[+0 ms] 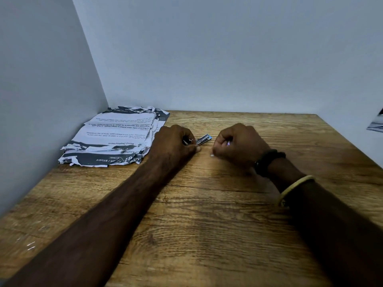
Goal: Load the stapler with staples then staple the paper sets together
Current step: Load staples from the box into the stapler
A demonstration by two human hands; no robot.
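- Right hand (238, 145), curled nearly into a fist, rests mid-worktop; whether it pinches anything, I cannot tell.
- Left hand (176, 145) is closed around a small silver metal stapler (204, 139), just beside the right.
- Stack of torn, printed white-and-grey paper sheets (116, 137) lies in the far left corner of the brown wood-grain worktop (207, 224), touching the left hand.

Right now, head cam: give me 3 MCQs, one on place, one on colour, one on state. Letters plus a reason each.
1. Where is the paper stack?
A. far left corner, by the walls
B. near right edge
C. under the right hand

2. What colour is the tip of the stapler?
A. red
B. blue
C. green

3. How is the left hand?
A. flat, open
B. raised
C. closed on the stapler

Key: 1 A, it lies where the walls meet; 2 B, a blue end shows; 3 C, fingers wrap it on the table.
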